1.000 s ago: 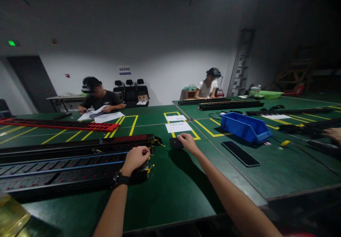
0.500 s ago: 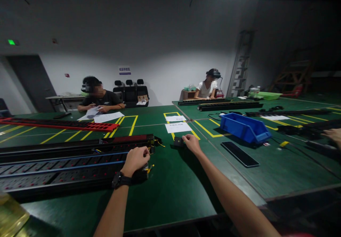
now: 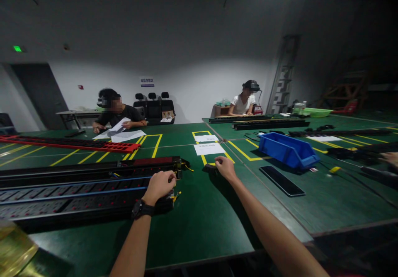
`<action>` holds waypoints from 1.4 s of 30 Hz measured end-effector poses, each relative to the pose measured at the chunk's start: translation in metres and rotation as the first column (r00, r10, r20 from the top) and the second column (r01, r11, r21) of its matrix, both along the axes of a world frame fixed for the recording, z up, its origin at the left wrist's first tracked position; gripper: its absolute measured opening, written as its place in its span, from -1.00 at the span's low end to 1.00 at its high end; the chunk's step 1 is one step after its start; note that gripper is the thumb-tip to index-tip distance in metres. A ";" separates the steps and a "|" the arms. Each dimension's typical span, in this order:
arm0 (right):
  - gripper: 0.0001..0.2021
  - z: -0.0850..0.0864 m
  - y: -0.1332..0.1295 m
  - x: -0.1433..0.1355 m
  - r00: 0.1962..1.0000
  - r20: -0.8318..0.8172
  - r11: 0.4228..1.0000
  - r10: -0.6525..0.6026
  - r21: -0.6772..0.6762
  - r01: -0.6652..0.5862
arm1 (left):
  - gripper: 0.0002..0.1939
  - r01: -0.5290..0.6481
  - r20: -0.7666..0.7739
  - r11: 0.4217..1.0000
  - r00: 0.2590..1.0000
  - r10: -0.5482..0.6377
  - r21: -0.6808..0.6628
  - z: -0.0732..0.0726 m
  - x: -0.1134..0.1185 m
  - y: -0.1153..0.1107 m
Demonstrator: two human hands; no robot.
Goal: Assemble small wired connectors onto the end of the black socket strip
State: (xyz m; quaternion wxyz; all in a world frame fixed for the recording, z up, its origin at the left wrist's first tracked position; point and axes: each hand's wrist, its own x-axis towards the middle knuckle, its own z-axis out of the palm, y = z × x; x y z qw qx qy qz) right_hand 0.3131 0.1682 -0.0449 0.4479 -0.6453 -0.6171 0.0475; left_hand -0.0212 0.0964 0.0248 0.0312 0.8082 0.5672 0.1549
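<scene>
My left hand (image 3: 160,185), with a black watch (image 3: 141,209) on its wrist, lies over the right end of a long black power strip (image 3: 90,204) with rows of sockets and red dots. Its fingers are curled together; what they hold, if anything, is hidden. Short yellow wires (image 3: 177,195) stick out of the strip's end by that hand. Farther right, my right hand (image 3: 225,168) pinches a small black plate (image 3: 210,168) between thumb and fingers. The plate is tilted, seen nearly edge-on, just above the green table.
Behind the strip lies another black strip (image 3: 77,170), then a red frame (image 3: 121,147). Paper sheets (image 3: 209,149) lie within yellow tape. To the right are a blue bin (image 3: 284,150) and a dark tablet-like slab (image 3: 281,181). Two people sit across; another person's hand (image 3: 391,159) shows at right.
The black plate in my right hand has tipped from showing its face to nearly edge-on. My left hand stays where it was. The person at left has lifted a paper sheet.
</scene>
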 end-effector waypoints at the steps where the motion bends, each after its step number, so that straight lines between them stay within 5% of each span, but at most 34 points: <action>1: -0.71 0.000 0.000 -0.001 0.999 0.001 0.999 0.034 0.000 -0.034 | -0.79 0.003 0.012 1.000 1.000 -0.003 -0.005 0.000 0.000 0.000; 9: -0.69 0.003 -0.005 -0.008 0.987 -0.002 0.987 0.159 -0.027 -0.159 | -0.80 0.012 0.145 0.998 0.989 -0.003 -0.066 0.001 -0.002 0.003; 17: -0.82 0.012 -0.017 -0.021 0.933 0.213 0.955 0.289 0.011 -0.298 | -0.84 -0.016 0.043 0.999 0.999 0.017 -0.034 0.007 0.002 -0.005; 42: -0.82 0.010 -0.021 -0.028 0.923 0.237 0.948 0.302 0.030 -0.318 | -0.79 0.036 0.124 0.998 0.992 -0.031 -0.044 0.004 -0.002 -0.001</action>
